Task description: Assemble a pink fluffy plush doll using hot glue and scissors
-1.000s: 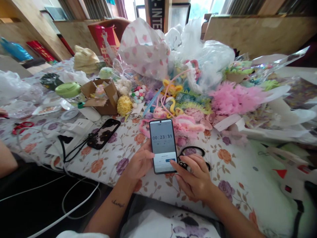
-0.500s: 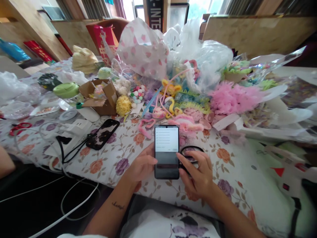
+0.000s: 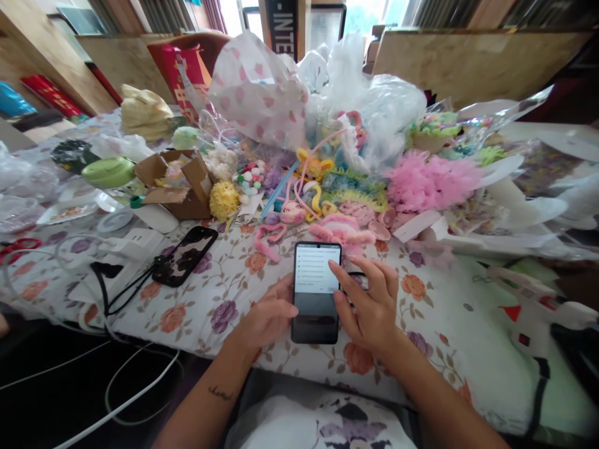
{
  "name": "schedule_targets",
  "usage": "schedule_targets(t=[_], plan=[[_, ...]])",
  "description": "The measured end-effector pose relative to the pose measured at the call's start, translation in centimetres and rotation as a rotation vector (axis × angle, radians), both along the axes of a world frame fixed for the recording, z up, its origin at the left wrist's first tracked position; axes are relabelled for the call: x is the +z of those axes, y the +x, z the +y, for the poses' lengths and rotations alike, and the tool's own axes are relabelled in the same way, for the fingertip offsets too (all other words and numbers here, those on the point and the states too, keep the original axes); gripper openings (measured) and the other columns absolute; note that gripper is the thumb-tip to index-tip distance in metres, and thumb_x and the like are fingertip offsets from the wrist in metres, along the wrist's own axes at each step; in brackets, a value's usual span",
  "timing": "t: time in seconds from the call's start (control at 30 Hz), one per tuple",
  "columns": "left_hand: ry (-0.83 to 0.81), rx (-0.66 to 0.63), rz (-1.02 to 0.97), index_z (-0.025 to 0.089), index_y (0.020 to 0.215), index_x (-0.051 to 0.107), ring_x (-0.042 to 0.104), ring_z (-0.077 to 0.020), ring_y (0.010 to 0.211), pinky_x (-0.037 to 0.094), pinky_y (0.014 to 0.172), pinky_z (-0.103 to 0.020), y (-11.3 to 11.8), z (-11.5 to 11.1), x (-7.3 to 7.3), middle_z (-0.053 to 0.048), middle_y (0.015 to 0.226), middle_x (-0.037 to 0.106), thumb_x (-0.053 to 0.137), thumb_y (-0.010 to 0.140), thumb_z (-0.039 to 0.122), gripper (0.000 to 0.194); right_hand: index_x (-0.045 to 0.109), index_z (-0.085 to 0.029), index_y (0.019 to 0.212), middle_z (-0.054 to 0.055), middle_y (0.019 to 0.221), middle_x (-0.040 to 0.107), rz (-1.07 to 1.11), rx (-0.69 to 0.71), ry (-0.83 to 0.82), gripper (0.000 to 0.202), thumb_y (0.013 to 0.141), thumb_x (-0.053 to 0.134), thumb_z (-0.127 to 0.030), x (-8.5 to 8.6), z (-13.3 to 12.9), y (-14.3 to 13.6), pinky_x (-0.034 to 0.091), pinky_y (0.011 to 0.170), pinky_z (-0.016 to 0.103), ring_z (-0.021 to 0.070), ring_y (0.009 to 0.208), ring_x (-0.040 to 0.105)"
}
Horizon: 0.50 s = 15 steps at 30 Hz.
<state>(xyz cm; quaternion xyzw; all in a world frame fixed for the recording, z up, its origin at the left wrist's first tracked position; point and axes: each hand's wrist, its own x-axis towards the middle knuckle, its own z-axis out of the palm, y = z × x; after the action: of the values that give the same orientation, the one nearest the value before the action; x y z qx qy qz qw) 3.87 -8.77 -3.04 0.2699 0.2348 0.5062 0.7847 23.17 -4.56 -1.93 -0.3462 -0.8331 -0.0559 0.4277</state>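
Observation:
A phone [image 3: 316, 312] with a lit screen is upright in front of me, showing a white panel with lines of text above a dark area. My left hand [image 3: 267, 315] holds it from the left, its thumb at the phone's edge. At the right side, my right hand [image 3: 369, 302] has its fingers apart, with the index fingertip over the upper right of the screen and the thumb side near the right edge. Behind the right fingers, a black loop is partly hidden. A second phone in a black patterned case [image 3: 185, 255] lies to the left.
Pink fluffy material [image 3: 430, 181], plastic bags [image 3: 262, 93] and colourful craft pieces crowd the table's back. A cardboard box [image 3: 180, 184] stands left of them. White power strip [image 3: 116, 255] and cables lie left; a glue gun [image 3: 528, 305] lies right.
My right hand has moved up, its index finger now over the screen's white panel. My left hand still holds the phone. The view has shifted slightly to the right.

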Motion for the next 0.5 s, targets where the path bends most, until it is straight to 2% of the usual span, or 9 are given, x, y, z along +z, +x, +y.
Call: schedule_targets(t=[0.33, 0.5], plan=[[0.008, 0.003, -0.005, 0.02, 0.141, 0.046, 0.056, -0.0345, 0.123, 0.038, 0.108, -0.048, 0.3, 0.13, -0.09, -0.012, 0.129, 0.064, 0.061, 0.068, 0.009, 0.074, 0.055, -0.027, 0.135, 0.011, 0.131, 0.051, -0.007, 0.007, 0.0, 0.051, 0.085, 0.056, -0.019, 0.24, 0.59, -0.29, 0.04, 0.099, 0.05, 0.031, 0.117, 0.047], [0.002, -0.001, 0.006, 0.019, 0.139, 0.049, 0.055, -0.035, 0.125, 0.037, 0.108, -0.049, 0.28, 0.26, 0.13, -0.012, 0.13, 0.063, 0.062, 0.068, 0.01, 0.072, 0.053, -0.028, 0.137, 0.011, 0.13, 0.05, 0.039, 0.015, -0.018, 0.054, 0.084, 0.054, -0.015, 0.13, 0.3, -0.02, 0.04, 0.099, 0.05, 0.0309, 0.117, 0.047]])
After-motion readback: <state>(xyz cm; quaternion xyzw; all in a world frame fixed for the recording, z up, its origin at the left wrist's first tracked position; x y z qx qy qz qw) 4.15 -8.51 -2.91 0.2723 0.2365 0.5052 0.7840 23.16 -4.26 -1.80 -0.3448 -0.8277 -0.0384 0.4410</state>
